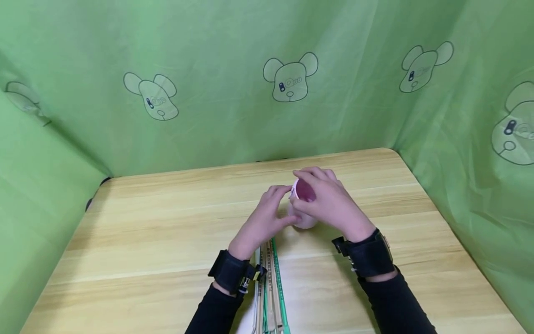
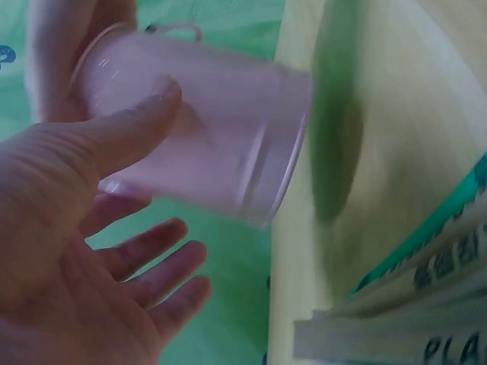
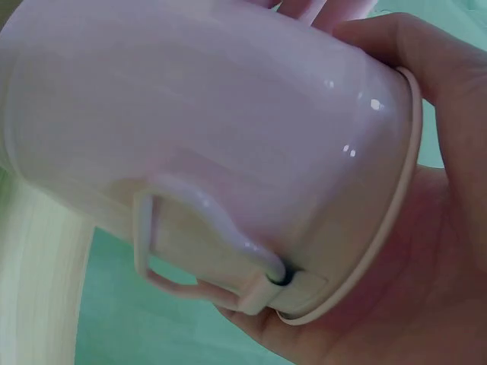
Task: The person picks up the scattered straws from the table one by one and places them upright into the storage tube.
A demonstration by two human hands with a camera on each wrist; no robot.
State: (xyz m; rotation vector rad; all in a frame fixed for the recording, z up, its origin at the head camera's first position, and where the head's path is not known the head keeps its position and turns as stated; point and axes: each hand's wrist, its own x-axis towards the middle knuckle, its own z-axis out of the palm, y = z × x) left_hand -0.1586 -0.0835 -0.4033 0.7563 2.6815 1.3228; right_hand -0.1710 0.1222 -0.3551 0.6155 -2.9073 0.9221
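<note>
A small pink pail with a wire loop handle at its rim is held between both hands above the far middle of the table. My right hand grips the rim, fingers on the far side and thumb at the near side. With its thumb against the wall of the pail, my left hand holds it from the left; its lower fingers spread loosely off the surface. The pail leans a little, its base close to the table, and I cannot tell whether they touch. Its inside is partly hidden.
Several long, thin printed packets, some with green edges, lie on the wooden table beneath and beside the left forearm. Green curtains with bear-head drawings stand around the back and sides of the table.
</note>
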